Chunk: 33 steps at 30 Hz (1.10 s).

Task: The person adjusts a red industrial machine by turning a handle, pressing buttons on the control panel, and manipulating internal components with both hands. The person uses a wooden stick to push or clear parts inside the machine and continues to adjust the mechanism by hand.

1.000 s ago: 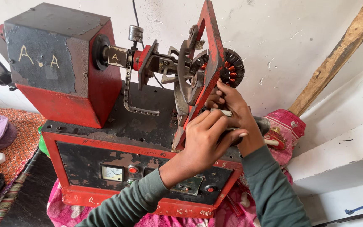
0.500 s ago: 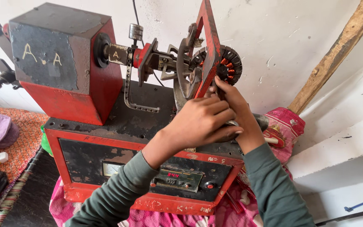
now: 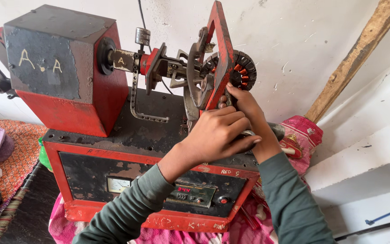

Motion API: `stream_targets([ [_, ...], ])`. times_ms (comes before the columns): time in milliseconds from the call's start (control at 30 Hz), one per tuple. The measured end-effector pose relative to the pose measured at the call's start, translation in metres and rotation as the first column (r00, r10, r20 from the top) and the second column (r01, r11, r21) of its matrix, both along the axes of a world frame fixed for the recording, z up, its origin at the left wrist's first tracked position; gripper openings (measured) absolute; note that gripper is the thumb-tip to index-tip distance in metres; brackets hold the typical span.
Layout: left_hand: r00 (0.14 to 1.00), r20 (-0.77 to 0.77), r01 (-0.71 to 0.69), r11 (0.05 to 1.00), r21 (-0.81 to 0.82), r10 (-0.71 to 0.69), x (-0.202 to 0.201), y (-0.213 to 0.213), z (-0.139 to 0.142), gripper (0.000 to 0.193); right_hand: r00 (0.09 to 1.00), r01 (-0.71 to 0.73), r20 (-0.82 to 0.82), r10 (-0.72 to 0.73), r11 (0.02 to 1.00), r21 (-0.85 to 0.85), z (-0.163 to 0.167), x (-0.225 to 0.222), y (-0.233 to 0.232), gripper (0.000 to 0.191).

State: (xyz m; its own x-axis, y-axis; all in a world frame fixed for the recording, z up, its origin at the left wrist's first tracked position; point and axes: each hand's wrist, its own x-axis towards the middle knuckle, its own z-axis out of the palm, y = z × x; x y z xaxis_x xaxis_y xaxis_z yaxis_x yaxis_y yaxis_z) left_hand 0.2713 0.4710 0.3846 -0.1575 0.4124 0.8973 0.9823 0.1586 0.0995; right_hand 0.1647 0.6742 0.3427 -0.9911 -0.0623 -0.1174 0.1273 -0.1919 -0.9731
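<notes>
Reaching in from the near side, both hands meet at the right end of a red and black coil winding machine (image 3: 91, 149). The left hand (image 3: 217, 133) is curled into a loose fist over something dark and cylindrical at the machine's right edge; what exactly it grips is hidden under the fingers, so I cannot tell how firmly it holds. The right hand (image 3: 249, 113) sits just behind and above it, fingers stretched up to touch the lower rim of the stator (image 3: 242, 70), a round ring with copper-coloured windings mounted on the shaft behind the upright red frame (image 3: 222, 49).

The stator lies above and slightly far of both hands, touched only by the right fingertips rather than enclosed by them. The curved metal winding arm (image 3: 195, 77) stands just left of those fingers, close to the left knuckles.

As a judgement, the main hazard is the spindle (image 3: 159, 65) turning while fingers rest against the stator and frame: a fingertip could be pinched between ring and frame, or struck by the arm. Fine winding wire could also snag or snap if the ring is nudged sideways. The loose green sleeve (image 3: 132, 212) hangs near the control panel (image 3: 190, 194), where it might brush a switch.
</notes>
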Motion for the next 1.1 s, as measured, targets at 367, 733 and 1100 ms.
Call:
stream_targets([
  [367,1.0,0.028,-0.011,1.0,0.009,0.011,0.002,-0.001,0.0,0.035,0.999,0.045,0.017,-0.044,0.999,-0.02,-0.008,-0.007,-0.001,0.022],
  [733,0.916,0.342,0.161,0.974,0.162,-0.208,0.009,-0.023,0.021,0.021,0.88,0.313,-0.474,-0.035,0.793,0.522,0.034,0.048,-0.001,0.037],
  [1100,0.927,0.288,0.155,0.943,0.294,-0.242,-0.007,0.029,0.027,0.065,0.536,0.599,-0.841,-0.074,0.736,0.317,0.106,0.076,-0.032,0.027],
])
